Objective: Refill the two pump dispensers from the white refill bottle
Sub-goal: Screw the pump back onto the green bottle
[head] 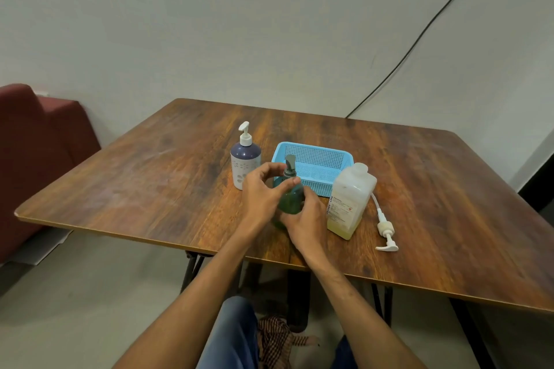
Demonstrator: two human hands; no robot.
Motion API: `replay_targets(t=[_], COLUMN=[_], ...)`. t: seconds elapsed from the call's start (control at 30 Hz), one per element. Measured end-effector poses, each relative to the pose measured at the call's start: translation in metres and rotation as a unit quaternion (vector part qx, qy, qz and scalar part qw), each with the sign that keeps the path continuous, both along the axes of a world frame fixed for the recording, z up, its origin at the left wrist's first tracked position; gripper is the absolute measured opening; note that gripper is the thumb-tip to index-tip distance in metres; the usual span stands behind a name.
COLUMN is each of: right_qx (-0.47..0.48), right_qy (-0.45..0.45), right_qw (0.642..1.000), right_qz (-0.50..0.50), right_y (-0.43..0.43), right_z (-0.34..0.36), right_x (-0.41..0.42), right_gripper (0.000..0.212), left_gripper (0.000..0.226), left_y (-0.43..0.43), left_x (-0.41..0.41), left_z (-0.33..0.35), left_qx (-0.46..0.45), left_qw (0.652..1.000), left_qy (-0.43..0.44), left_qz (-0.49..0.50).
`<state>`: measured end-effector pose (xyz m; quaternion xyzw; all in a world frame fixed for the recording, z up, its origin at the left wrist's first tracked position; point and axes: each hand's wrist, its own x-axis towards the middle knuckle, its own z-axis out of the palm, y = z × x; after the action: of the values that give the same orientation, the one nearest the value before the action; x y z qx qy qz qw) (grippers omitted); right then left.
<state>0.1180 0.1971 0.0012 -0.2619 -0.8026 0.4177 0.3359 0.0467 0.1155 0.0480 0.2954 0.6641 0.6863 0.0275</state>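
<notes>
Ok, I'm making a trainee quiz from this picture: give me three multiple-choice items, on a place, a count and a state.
1. Where is the loose white pump with its tube? A. in the light blue mesh basket; B. on the brown wooden table, right of the white translucent refill bottle; C. fitted on that bottle.
2. How many bottles stand on the table? A. four; B. two; C. three.
3. The dark green pump dispenser is: A. gripped by both hands; B. lying on its side; C. standing untouched.
Answers: 1 B, it lies on the wood, outside the basket. 2 C, the green one, the navy-and-white pump dispenser and the refill bottle. 3 A, left hand at its pump collar, right hand round its body.
</notes>
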Motion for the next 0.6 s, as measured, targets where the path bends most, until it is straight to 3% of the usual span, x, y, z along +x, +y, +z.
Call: replay_targets(t=[0.07, 0.17, 0.27, 0.43, 0.6], right_qx=[0.001, 0.006, 0.006, -0.007, 0.002], right_qy=[0.0, 0.002, 0.002, -0.009, -0.006], right_qw=[1.0, 1.0, 1.0, 1.0, 1.0], right_qz=[-0.001, -0.001, -0.002, -0.005, 0.006], right_y=[0.001, 0.001, 0.001, 0.0, 0.001], right_z=[-0.001, -0.003, -0.003, -0.002, -0.001], right_x=[-0.001, -0.002, -0.002, -0.002, 0.0], right_gripper=[0.066, 0.065, 0.067, 0.068, 0.065], left_gripper=[0.032, 0.049, 0.061, 0.031, 0.031], left_y=[-0.001, -0.01, -0.012, 0.0, -0.009], left_x=[-0.011, -0.019, -0.014, 0.001, -0.018], left_z=[-0.001, -0.001, -0.005, -0.001, -0.001], left_qx=[-0.022, -0.022, -0.007, -0.005, -0.035], left_qw=[0.999, 0.989, 0.993, 1.0, 0.994], left_qy=[0.015, -0.012, -0.008, 0.014, 0.035], left_qz=[-0.045, -0.144, -0.116, 0.0, -0.099])
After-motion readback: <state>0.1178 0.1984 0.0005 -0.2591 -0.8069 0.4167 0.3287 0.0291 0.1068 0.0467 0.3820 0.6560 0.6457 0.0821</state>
